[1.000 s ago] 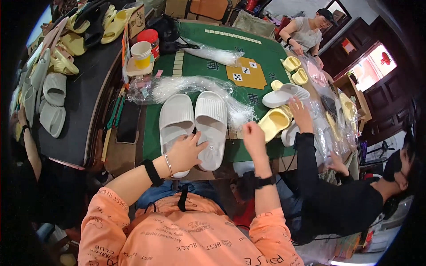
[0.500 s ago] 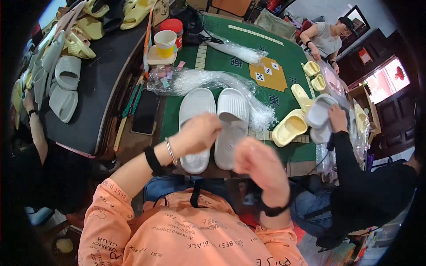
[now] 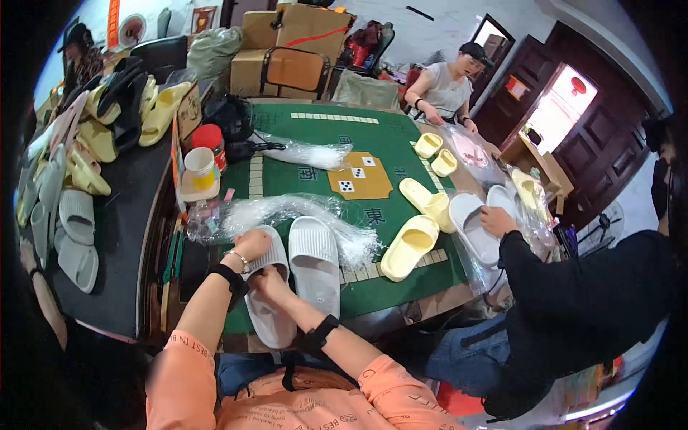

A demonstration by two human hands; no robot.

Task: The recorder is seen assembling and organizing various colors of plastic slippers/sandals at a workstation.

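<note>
Two grey slippers lie side by side at the table's near edge. On the strap of the left slipper [image 3: 271,326] rests my left hand [image 3: 251,246], its fingers closed. My right hand [image 3: 271,282] reaches across with bunched fingers at the strap's opening, the tips partly hidden. Whatever either hand pinches is too small to make out. The right slipper [image 3: 315,276] lies untouched beside them. Just beyond is a bundle of thin clear plastic strands [image 3: 287,215] in a plastic bag.
Yellow slippers [image 3: 411,247] lie to the right, where a co-worker's hand [image 3: 498,222] holds a grey slipper [image 3: 469,222]. Another person [image 3: 451,79] works at the far side. A cup [image 3: 201,168] stands at the left, near a slipper-covered black table [image 3: 118,287].
Both my hands have come together at the left slipper, the right one crossing over from the right. The view has shifted, showing more of the room's far side.
</note>
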